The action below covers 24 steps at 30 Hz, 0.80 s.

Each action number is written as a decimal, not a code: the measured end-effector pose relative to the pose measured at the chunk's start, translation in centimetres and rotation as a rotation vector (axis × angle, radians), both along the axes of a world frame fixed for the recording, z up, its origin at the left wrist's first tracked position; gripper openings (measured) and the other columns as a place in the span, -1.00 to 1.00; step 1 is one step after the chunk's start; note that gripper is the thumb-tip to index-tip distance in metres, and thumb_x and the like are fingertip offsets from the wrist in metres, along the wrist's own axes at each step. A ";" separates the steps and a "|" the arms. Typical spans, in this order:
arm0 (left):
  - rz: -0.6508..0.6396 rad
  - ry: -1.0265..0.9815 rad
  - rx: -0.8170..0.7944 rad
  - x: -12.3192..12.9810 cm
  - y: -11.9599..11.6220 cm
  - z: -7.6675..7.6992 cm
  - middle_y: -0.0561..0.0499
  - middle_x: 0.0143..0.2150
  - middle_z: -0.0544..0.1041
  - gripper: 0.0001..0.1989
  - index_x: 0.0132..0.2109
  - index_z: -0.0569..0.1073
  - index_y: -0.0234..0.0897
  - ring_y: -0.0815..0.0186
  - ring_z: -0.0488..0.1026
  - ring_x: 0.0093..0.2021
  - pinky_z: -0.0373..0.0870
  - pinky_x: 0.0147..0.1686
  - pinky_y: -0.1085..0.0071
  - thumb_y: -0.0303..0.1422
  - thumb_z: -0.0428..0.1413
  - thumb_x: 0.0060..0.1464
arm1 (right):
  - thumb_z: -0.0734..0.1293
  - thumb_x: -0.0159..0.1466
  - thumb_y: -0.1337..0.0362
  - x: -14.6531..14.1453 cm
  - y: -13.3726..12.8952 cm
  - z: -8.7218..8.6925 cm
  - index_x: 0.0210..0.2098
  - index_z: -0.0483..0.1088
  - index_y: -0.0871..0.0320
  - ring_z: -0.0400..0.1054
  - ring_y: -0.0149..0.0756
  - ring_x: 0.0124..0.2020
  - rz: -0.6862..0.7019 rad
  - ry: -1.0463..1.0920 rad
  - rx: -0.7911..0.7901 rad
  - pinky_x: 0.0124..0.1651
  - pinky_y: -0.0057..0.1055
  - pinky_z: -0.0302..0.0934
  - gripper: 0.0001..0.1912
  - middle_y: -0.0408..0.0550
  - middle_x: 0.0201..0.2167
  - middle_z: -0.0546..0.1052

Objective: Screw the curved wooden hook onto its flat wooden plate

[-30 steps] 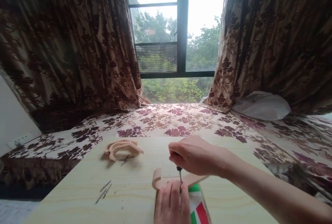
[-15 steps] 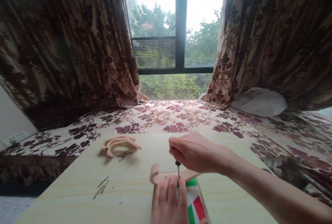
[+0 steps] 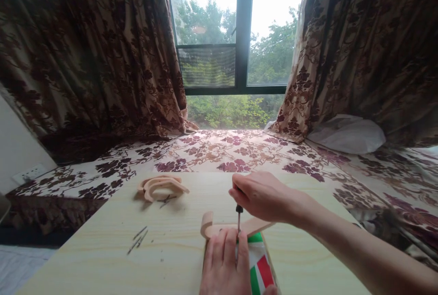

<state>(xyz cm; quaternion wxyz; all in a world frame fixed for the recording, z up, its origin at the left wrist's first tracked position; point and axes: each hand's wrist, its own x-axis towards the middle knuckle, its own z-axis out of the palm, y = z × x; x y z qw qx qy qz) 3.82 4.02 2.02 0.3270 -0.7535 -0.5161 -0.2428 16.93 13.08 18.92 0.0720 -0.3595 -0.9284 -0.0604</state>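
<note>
A screwdriver [image 3: 239, 215] stands upright with its dark handle inside my closed right hand [image 3: 262, 197]. Its shaft points down at a curved pale wooden piece [image 3: 219, 230], which has a hooked left end and a slanting right arm. This piece rests at the far end of a box-like block with a green, white and red surface [image 3: 263, 272]. My left hand [image 3: 224, 263] lies over the block, its fingertips holding the wooden piece beside the screwdriver tip. The fingers hide the tip and whatever it meets.
Two more curved wooden pieces [image 3: 160, 186] lie at the back left of the pale wooden board [image 3: 102, 258], with screws [image 3: 167, 200] beside them. Several dark screws [image 3: 138, 239] lie nearer, left of my hands. Beyond the board spreads a flowered cloth [image 3: 212, 149] below a window.
The view has shifted slightly, so most things sit a little further right. My right hand has turned a little around the screwdriver handle. My left hand keeps its place on the wooden piece.
</note>
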 end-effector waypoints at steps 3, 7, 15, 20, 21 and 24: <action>-0.007 0.025 -0.032 0.0 -0.5 0.8 -0.12 0.04 0.41 -0.29 0.13 0.25 -0.35 0.09 0.31 0.06 0.20 0.02 0.19 0.09 0.00 -0.02 | 0.07 0.32 0.21 0.0 -0.3 0.5 -0.41 0.29 0.16 0.29 -0.36 -0.55 -0.009 -0.031 0.021 -0.52 -0.38 -0.22 -0.72 -0.03 -0.50 0.51; -0.029 0.042 -0.053 0.2 -1.1 1.9 -0.19 0.07 0.37 -0.29 0.15 0.22 -0.42 0.04 0.30 0.07 0.28 -0.02 0.14 0.01 0.04 -0.02 | 0.09 0.30 0.27 0.4 -0.6 1.3 -0.36 0.29 0.16 0.30 -0.37 -0.49 0.116 -0.064 -0.062 -0.49 -0.41 -0.14 -0.80 -0.03 -0.42 0.53; -0.043 0.055 -0.080 0.2 -1.3 2.9 -0.24 0.08 0.35 -0.27 0.15 0.22 -0.45 0.01 0.31 0.06 0.35 -0.03 0.15 0.02 0.04 -0.02 | 0.06 0.34 0.18 0.5 0.0 0.8 -0.37 0.33 0.18 0.26 -0.37 -0.54 -0.040 -0.059 -0.012 -0.51 -0.39 -0.20 -0.68 -0.02 -0.49 0.50; -0.055 0.057 -0.073 0.0 -1.1 2.4 -0.23 0.08 0.34 -0.26 0.18 0.19 -0.44 0.01 0.30 0.06 0.37 -0.06 0.13 -0.01 0.06 -0.03 | 0.11 0.30 0.25 0.5 -0.1 1.9 -0.36 0.36 0.17 0.25 -0.38 -0.51 0.137 -0.084 -0.127 -0.50 -0.43 -0.14 -0.75 -0.05 -0.47 0.51; -0.059 0.046 -0.085 0.1 -1.1 2.4 -0.24 0.09 0.33 -0.26 0.18 0.18 -0.44 0.00 0.29 0.07 0.37 -0.06 0.12 -0.02 0.06 -0.03 | 0.11 0.30 0.24 0.4 -0.1 1.8 -0.36 0.36 0.17 0.24 -0.39 -0.52 0.157 -0.072 -0.141 -0.50 -0.43 -0.14 -0.75 -0.06 -0.48 0.50; -0.063 0.005 -0.129 0.2 -1.2 2.5 -0.25 0.11 0.30 -0.25 0.19 0.17 -0.45 -0.02 0.27 0.09 0.36 -0.04 0.11 -0.04 0.08 -0.04 | 0.07 0.33 0.18 0.0 -0.1 0.9 -0.38 0.34 0.17 0.24 -0.38 -0.54 0.072 -0.024 -0.076 -0.52 -0.41 -0.17 -0.69 -0.06 -0.52 0.48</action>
